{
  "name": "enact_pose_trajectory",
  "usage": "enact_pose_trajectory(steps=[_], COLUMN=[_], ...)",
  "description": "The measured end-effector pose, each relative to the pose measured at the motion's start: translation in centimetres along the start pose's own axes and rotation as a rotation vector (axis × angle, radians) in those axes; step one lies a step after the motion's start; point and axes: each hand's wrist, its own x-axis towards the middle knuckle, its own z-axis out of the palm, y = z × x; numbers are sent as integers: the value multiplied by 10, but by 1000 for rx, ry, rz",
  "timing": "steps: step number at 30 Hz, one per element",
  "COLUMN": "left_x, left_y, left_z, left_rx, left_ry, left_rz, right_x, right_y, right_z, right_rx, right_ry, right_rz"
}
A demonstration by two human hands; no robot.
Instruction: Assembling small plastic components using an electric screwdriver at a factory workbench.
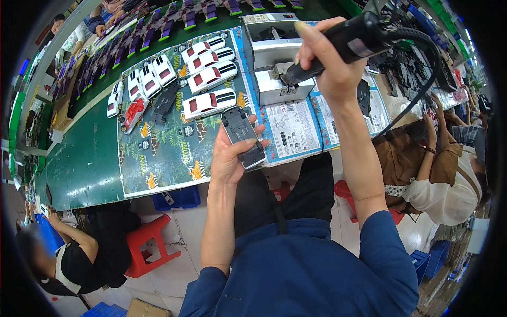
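My left hand point(227, 161) holds a toy car point(242, 131) turned over, its dark grey underside facing up and my thumb lying across it. My right hand point(338, 71) is wrapped round a black electric screwdriver point(353, 41) with a cable. The driver's front end points down and left at a silver metal box point(274, 50), which looks like a screw feeder. Its tip reaches the small block on the box's front; whether it touches is too small to tell. White toy cars point(211, 77) with black stripes stand in rows left of the box.
A red car body point(134, 112) and a black chassis point(165, 103) lie by the white cars on a printed sheet point(163, 153). Purple and green fixtures point(163, 29) line the far side. The screwdriver's cable point(430, 79) loops at right. Co-workers sit on both sides; a red stool point(153, 245) is at lower left.
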Motion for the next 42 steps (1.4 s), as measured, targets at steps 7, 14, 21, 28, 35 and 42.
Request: enact_pose_trajectory(steps=[7, 14, 21, 28, 35, 42], left_x=[5, 8, 14, 17, 24, 26], left_y=[1, -4, -2, -5, -5, -6], left_z=[-3, -5, -6, -10, -10, -11], left_rx=[-92, -189, -144, -156, -325, -404], left_ry=[28, 79, 119, 78, 88, 106], left_rz=[-24, -2, 5, -3, -134, -144], right_x=[6, -18, -66, -75, -79, -75], right_y=[2, -26, -49, -40, -32, -30], right_z=[7, 15, 43, 51, 50, 49], right_rx=[-276, 154, 403, 370, 320, 289], right_ry=[-67, -11, -83, -115, -214, -326], right_rz=[28, 384, 362, 453, 473, 408])
